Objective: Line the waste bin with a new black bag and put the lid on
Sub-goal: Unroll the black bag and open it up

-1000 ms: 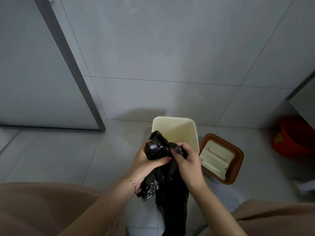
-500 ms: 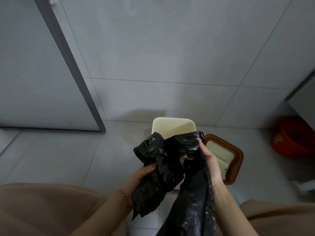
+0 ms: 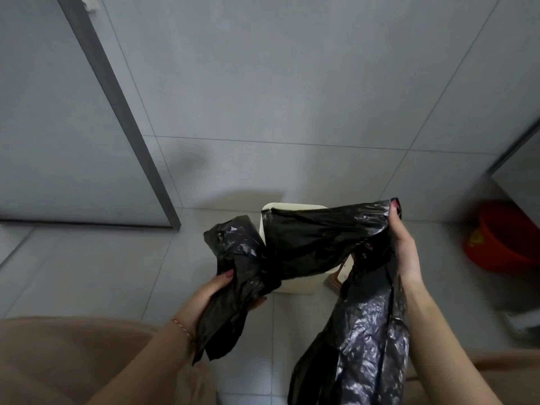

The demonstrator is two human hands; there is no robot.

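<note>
A black plastic bag is stretched between both my hands above the cream waste bin, which stands on the floor and is mostly hidden behind the bag. My left hand grips a crumpled bunch of the bag at the lower left. My right hand holds the bag's edge up at the right, and the rest of the bag hangs down along my right forearm. Only a sliver of the brown and cream lid shows on the floor behind the bag, right of the bin.
A red bucket stands on the floor at the far right beneath a cabinet edge. A grey door frame runs down the tiled wall on the left. My knees in beige fabric fill the bottom corners.
My hands have pulled apart, the right one going up and right, and the bunched bag has spread wide over the bin. The lid is now almost fully hidden by the bag.
</note>
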